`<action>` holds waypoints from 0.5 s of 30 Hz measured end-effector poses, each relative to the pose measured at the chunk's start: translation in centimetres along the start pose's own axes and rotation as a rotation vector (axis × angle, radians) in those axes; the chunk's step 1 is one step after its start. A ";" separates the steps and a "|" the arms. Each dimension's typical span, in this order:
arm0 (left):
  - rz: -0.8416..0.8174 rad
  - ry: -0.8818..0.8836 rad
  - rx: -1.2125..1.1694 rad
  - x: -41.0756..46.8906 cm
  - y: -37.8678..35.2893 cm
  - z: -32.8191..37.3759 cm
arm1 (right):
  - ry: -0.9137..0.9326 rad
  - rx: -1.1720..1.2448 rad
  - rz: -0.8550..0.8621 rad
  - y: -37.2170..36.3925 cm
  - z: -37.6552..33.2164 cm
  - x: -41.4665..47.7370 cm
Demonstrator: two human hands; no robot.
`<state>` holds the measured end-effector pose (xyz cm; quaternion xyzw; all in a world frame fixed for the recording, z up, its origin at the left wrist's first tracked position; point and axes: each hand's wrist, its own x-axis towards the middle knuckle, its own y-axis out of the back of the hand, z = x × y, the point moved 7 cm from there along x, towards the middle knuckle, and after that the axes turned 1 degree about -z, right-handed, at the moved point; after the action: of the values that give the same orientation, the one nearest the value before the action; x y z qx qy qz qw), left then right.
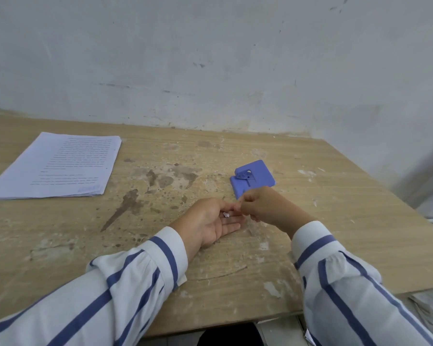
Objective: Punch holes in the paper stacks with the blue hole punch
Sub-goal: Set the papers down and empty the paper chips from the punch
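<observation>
Step in hand, as judged: clearing loose paper dots off the worktop [235, 283] into your palm, not punching. Your left hand [211, 222] lies palm-up on the worktop just on your side of the blue hole punch [254, 179], fingers [229, 227] loosely spread and slightly cupped, with a few small white paper dots [226, 215] resting near the base of them. Your right hand [263, 206] sits directly in front of the punch, covering its near edge, fingertips bunched together at the tips of the left fingers; whether they pinch a dot cannot be told, since the fingertips hide each other. To do this well: keep the left palm level and cupped so the dots do not roll off, drop each dot low over the palm rather than from above, and avoid sweeping air across the worktop. The punch rests flat on the worktop, touched by neither hand so far as can be seen, though the right knuckles overlap its near corner in view. The paper stack [58, 166] lies well to the left of the punch, squared up, printed side up, well apart from both hands. Judgement: the next punching pass calls for emptying the palm first, then bringing stack and punch together, as they now sit far from one another.
</observation>
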<state>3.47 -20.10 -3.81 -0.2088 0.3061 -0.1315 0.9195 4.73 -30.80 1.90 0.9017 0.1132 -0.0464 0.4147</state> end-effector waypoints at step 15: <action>0.028 -0.003 -0.008 0.0 0.2 0.0 | -0.106 -0.699 0.061 0.1 2.0 2.4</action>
<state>3.45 -19.93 -3.91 -0.2082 0.3079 -0.1173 0.9209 7.12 -31.96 0.25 0.7046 0.0734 -0.0392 0.7047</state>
